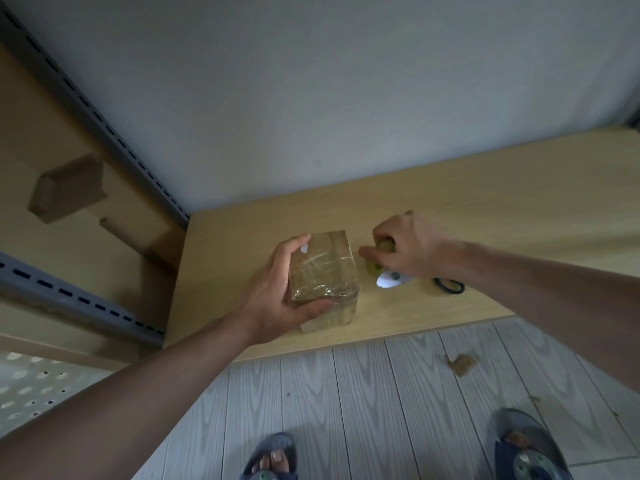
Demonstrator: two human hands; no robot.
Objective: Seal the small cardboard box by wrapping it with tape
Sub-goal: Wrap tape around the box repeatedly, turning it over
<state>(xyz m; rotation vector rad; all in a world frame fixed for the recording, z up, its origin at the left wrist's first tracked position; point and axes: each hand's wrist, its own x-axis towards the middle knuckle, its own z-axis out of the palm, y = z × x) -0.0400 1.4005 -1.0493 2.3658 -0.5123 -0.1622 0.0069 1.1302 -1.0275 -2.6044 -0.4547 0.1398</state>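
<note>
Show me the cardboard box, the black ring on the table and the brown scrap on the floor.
cardboard box [323, 271]: head view, taped top face.
black ring [438, 284]: head view, left rim.
brown scrap [462, 364]: head view, its middle.

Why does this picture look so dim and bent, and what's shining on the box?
Head view: the light is dim and flat; the wide lens bows the slotted shelf rail; tape on the cardboard box in the left hand glints; the greenish object gripped by the right hand is blurry.
</note>
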